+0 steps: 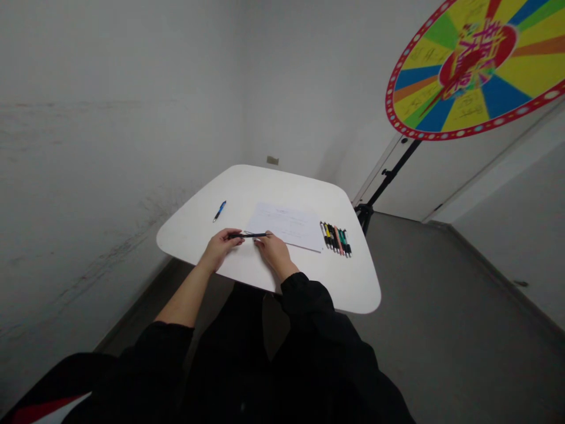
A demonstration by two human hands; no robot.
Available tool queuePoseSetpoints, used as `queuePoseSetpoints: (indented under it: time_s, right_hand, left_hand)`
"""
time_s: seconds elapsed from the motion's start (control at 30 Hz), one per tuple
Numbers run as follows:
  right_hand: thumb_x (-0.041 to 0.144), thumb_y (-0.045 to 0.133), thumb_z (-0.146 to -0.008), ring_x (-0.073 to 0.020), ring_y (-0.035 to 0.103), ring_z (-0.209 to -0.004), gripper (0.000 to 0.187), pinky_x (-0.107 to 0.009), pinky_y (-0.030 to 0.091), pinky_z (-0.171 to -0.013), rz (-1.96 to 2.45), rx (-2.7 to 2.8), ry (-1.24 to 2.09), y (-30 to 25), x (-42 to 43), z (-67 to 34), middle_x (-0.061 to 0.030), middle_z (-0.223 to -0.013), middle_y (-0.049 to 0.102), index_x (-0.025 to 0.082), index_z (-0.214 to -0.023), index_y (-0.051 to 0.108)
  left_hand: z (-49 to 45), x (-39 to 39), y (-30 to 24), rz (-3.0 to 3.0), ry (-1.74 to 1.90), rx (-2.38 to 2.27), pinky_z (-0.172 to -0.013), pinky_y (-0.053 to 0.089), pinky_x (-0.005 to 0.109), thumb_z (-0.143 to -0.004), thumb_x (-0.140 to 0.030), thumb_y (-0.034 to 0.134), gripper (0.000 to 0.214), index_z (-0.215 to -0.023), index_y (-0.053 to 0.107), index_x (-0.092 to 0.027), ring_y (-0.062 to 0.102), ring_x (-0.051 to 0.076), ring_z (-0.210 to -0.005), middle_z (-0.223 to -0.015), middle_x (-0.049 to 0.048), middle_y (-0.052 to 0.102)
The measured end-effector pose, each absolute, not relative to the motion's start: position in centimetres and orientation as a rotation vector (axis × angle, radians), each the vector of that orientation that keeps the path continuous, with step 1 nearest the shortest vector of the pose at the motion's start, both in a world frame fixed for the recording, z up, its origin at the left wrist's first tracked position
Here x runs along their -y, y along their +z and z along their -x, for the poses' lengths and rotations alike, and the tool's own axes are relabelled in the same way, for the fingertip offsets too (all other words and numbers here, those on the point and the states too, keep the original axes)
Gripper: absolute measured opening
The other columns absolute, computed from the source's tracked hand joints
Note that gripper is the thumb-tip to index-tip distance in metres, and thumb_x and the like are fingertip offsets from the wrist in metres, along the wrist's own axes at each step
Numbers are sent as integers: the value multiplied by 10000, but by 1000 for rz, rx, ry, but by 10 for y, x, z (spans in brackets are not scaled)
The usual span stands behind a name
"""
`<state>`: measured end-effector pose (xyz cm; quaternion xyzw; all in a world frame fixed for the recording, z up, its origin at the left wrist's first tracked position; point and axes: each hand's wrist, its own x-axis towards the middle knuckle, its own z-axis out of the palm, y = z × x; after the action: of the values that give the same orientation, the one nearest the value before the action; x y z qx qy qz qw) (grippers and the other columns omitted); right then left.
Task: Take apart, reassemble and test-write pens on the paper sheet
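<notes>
Both my hands hold one black pen (248, 235) level above the white table (353, 282). My left hand (219, 247) pinches its left end with closed fingers. Closed fingers of my right hand (273, 252) grip the pen's right end. The pen hovers over the near left corner of a white sheet of paper (289, 225) with faint print. A blue pen (219, 210) lies alone on the table to the far left of my hands. To the right of the paper, several pens (336, 239) of different colours lie side by side in a row.
The table stands close to a white wall on the left. A colourful prize wheel (477, 65) on a black stand (384, 185) rises beyond the table's right corner. Grey floor (463, 330) stretches out to the right. My dark-clothed lap fills the bottom.
</notes>
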<state>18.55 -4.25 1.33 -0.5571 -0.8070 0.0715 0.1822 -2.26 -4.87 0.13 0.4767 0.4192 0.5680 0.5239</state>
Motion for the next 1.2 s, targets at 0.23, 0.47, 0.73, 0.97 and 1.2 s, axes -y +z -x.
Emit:
queuePoseSetpoints:
  time_s: [0.23, 0.47, 0.73, 0.97, 1.2]
  right_hand:
    - [312, 514, -1054, -191, 686, -931, 281, -283, 508, -847, 1552, 2313, 230, 20, 44, -184, -99, -1198, 679, 226, -1163, 758]
    - [220, 624, -944, -195, 665, -903, 158, -317, 528, -844, 1321, 2085, 337, -1, 39, -198, -107, -1091, 701, 173, -1053, 729]
    - [351, 689, -845, -220, 692, -825, 193, -377, 562, -798, 1177, 1534, 630, -12, 43, -232, -79, -950, 753, 208, -971, 718]
    - [423, 679, -830, -236, 697, -856, 247, -405, 570, -824, 1111, 1419, 691, -10, 48, -237, -70, -912, 748, 223, -959, 745]
    - [396, 691, -815, -230, 696, -847, 220, -411, 568, -846, 1068, 1424, 676, -7, 50, -236, -66, -926, 749, 228, -942, 752]
  left_hand:
    - [22, 50, 2, -1119, 1366, -992, -916, 560, 385, -607, -386, 937, 511, -1028, 747, -168, 748, 211, -867, -878, 51, 770]
    - [21, 52, 4, -1120, 1369, -995, -911, 562, 391, -610, -373, 933, 509, -1034, 748, -162, 746, 217, -872, -875, 56, 769]
    - [21, 51, 3, -1116, 1346, -993, -931, 568, 406, -584, -410, 956, 516, -993, 752, -170, 743, 220, -870, -863, 54, 772]
    - [22, 50, -1, -1145, 1338, -1002, -904, 575, 399, -592, -429, 954, 514, -994, 761, -173, 743, 226, -875, -880, 66, 776]
    - [22, 49, -3, -1192, 1314, -1032, -830, 571, 361, -605, -414, 943, 492, -999, 769, -176, 728, 209, -835, -884, 59, 769]
